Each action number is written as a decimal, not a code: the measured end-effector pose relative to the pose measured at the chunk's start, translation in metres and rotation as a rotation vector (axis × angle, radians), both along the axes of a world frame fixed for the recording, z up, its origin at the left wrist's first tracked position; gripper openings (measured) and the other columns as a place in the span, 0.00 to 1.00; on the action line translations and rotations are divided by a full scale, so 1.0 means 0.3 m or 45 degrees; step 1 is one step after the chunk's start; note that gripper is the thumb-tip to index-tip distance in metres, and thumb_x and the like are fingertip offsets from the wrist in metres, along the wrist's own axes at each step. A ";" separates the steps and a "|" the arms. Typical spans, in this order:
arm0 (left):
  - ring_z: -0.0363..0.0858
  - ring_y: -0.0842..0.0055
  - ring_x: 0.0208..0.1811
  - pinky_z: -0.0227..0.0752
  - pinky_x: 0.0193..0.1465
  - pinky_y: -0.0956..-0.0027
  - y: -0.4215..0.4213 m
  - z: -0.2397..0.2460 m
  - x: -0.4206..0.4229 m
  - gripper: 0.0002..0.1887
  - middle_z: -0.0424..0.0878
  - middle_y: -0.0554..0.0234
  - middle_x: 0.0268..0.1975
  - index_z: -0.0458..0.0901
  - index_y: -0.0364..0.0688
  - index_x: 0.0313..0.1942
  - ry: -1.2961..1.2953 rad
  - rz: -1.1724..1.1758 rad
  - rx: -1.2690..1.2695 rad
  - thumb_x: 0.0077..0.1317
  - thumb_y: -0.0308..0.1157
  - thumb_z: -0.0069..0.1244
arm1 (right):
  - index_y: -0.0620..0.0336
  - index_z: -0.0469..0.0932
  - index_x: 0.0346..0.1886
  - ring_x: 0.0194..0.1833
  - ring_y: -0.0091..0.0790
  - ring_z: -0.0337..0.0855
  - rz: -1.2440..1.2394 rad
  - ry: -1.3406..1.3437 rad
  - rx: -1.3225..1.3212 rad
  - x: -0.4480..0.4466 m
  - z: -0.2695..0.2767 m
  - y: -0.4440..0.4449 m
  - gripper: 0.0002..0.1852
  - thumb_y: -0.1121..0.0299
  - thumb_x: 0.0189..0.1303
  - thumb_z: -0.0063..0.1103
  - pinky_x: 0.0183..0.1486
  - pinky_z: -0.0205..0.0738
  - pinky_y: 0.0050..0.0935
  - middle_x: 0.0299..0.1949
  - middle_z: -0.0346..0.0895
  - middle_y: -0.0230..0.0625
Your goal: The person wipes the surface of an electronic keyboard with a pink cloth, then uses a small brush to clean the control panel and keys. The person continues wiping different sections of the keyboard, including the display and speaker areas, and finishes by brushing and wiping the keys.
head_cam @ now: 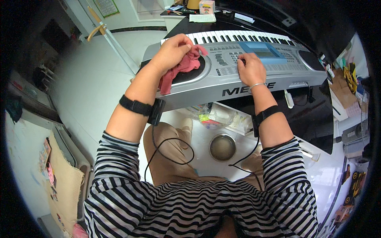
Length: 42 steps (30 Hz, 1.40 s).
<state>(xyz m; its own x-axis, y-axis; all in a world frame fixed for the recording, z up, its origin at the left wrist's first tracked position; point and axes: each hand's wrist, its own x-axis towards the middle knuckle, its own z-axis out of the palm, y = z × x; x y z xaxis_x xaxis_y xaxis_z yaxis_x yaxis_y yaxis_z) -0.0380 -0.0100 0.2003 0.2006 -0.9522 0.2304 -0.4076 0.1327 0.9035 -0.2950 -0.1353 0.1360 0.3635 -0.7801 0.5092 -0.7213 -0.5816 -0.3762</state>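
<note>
A silver electronic keyboard (193, 92) lies across the corner of a black table, with its back side towards me and its white and black keys on the far side. My left hand (175, 49) grips a crumpled red cloth (187, 64), which drapes over the round speaker at the keyboard's left end and hangs past its near edge. My right hand (252, 69) rests on the control panel beside the number buttons, fingers curled down. Whether anything is under those fingers is hidden. Just right of it is the blue-framed display (263, 53).
A metal basin (222, 148) of murky liquid stands on the floor between my legs. On the black tabletop (309, 119) lies a white brush (288, 99). Cables hang from both forearm straps. A pole with wooden grips (102, 28) leans left of the keyboard; plastic bags (220, 114) lie below.
</note>
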 end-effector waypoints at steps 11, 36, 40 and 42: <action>0.82 0.58 0.52 0.76 0.56 0.57 -0.011 -0.130 -0.047 0.13 0.83 0.50 0.47 0.85 0.45 0.49 -0.802 0.071 -0.207 0.65 0.33 0.56 | 0.52 0.85 0.44 0.53 0.47 0.82 0.021 0.018 0.017 0.000 -0.006 -0.015 0.10 0.61 0.65 0.61 0.55 0.77 0.44 0.49 0.82 0.38; 0.85 0.57 0.48 0.76 0.48 0.55 -0.189 -0.083 -0.160 0.06 0.86 0.57 0.39 0.85 0.47 0.32 -1.357 -0.123 0.066 0.57 0.24 0.54 | 0.51 0.86 0.42 0.51 0.46 0.83 0.021 0.018 0.025 0.001 -0.007 -0.016 0.09 0.61 0.65 0.61 0.53 0.78 0.44 0.47 0.83 0.37; 0.85 0.57 0.45 0.77 0.45 0.55 -0.173 -0.060 -0.180 0.06 0.87 0.55 0.37 0.86 0.46 0.32 -1.333 -0.211 0.188 0.58 0.24 0.53 | 0.51 0.86 0.42 0.51 0.47 0.82 0.020 0.022 0.008 0.000 -0.009 -0.018 0.09 0.61 0.65 0.61 0.53 0.78 0.45 0.47 0.83 0.38; 0.87 0.62 0.43 0.77 0.44 0.57 -0.154 -0.051 -0.179 0.05 0.88 0.58 0.36 0.86 0.44 0.33 -1.372 -0.311 0.229 0.60 0.24 0.54 | 0.50 0.86 0.42 0.51 0.47 0.82 0.024 0.022 0.008 0.000 -0.009 -0.020 0.09 0.61 0.65 0.61 0.53 0.77 0.45 0.48 0.83 0.38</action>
